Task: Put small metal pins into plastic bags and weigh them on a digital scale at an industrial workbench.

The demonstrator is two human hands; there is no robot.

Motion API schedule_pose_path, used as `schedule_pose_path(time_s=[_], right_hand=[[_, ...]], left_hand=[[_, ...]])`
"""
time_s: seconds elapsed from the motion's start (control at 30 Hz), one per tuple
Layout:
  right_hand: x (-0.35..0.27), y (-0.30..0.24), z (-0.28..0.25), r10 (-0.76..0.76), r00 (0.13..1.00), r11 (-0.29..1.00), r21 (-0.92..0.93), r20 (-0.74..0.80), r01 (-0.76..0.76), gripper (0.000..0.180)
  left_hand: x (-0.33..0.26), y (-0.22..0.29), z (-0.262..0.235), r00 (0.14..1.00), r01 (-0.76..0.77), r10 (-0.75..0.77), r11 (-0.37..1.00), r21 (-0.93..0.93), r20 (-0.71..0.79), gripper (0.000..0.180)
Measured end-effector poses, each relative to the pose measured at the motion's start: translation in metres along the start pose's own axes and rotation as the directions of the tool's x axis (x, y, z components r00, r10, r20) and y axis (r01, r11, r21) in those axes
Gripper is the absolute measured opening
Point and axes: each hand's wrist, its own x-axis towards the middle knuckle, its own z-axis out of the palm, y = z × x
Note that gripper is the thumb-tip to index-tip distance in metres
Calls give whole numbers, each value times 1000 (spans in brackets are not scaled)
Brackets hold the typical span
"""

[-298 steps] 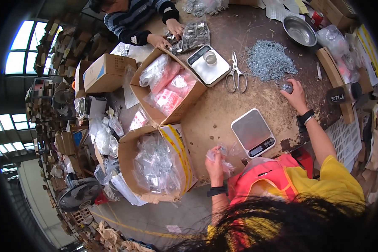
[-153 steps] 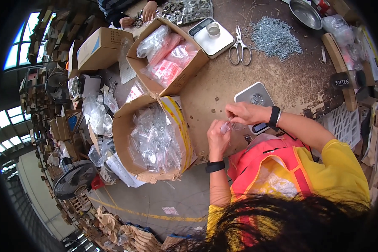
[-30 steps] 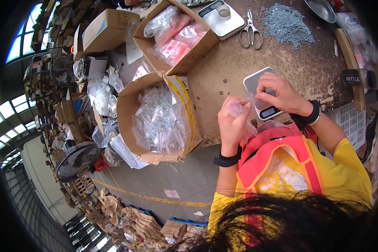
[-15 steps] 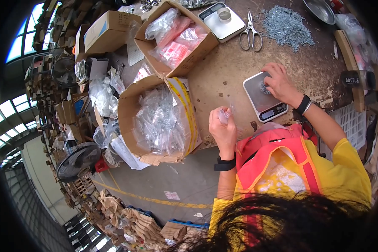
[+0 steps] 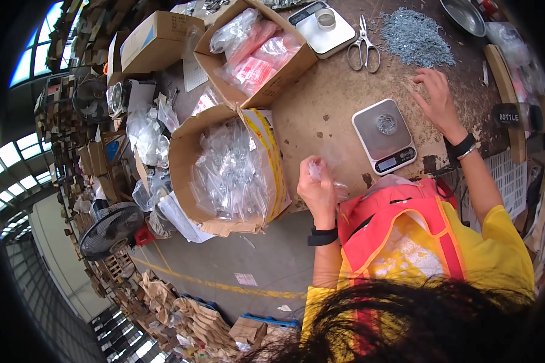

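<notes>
Weighing of small metal fasteners at a worn table (image 5: pixel 315 133), seen from above. A small heap of fasteners (image 5: pixel 386 124) is borne by the plate of a white digital kitchen scale (image 5: pixel 368 142), slightly above the plate's middle, and is placed between the two hands. The right hand (image 5: pixel 437 104) is held just beyond the scale's right edge, with its thumb and fingers parted; the small heap is situated to its left and a little closer to the wearer's body. Whether the table is touched by this hand cannot be told. By the left hand (image 5: pixel 317 193), closed near the table's front edge, crumpled clear plastic bags (image 5: pixel 314 170) are gripped, with loose film spread to the right of the fingers; their exact number cannot be made out. The small heap is set apart from this hand, above and to its right.

A larger pile of fasteners (image 5: pixel 416 37) is spread beyond the right hand, with steel scissors (image 5: pixel 363 53) laid to its left. A second scale (image 5: pixel 339 43), topped by a round cup (image 5: pixel 326 19), is placed farther left. At left, a cardboard box (image 5: pixel 178 145) is filled with clear bags, and reddish and clear bags are contained in an adjoining carton (image 5: pixel 284 77).
</notes>
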Motion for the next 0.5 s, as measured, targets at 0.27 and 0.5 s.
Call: schedule_pose_path(time_s=[0.27,0.5], right_hand=[[-37,0,2,1,985,985,172,171,-31,38],[-35,-12,4,-57,970,970,244,238,-3,30]], left_hand=[[3,-22,-2,1000,-22,20,990,-142,-19,9],[0,-35,-3,999,-23,14,983,-181,-53,9]])
